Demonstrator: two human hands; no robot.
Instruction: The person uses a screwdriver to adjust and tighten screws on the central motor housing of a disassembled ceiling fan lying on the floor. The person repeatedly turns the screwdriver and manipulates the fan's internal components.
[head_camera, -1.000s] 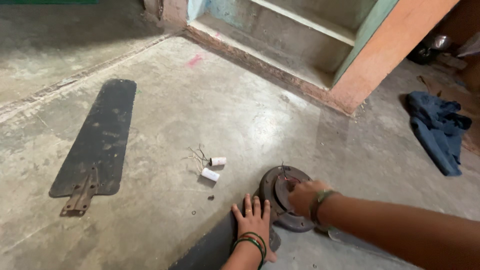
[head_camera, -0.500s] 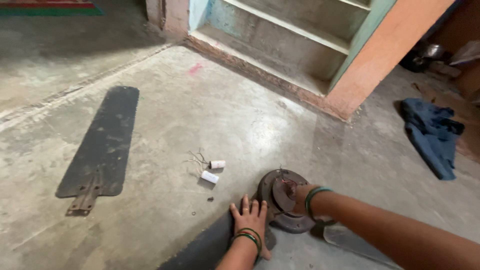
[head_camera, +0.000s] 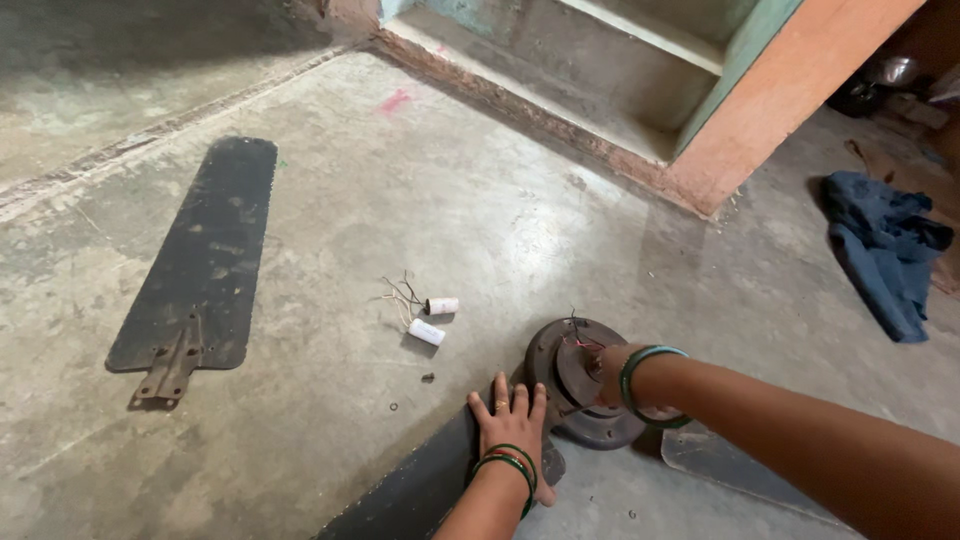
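Observation:
A rusty round ceiling-fan motor (head_camera: 560, 365) lies on the concrete floor with thin wires sticking up from its middle. My right hand (head_camera: 612, 372), with a green bangle at the wrist, rests on top of the motor hub. My left hand (head_camera: 510, 418) lies flat, fingers spread, on a black fan blade (head_camera: 410, 495) that runs out from the motor toward the lower left. Another blade (head_camera: 730, 465) shows under my right forearm.
A loose black fan blade (head_camera: 205, 260) with a rusty bracket lies to the left. Two small white cylinders with wires (head_camera: 432, 318) sit between it and the motor. A blue cloth (head_camera: 885, 250) lies at the right. Steps (head_camera: 600, 70) and an orange wall (head_camera: 780, 100) stand behind.
The view has shifted slightly. Both hands stay on the motor and the blade, with my right hand settled a little further onto the hub.

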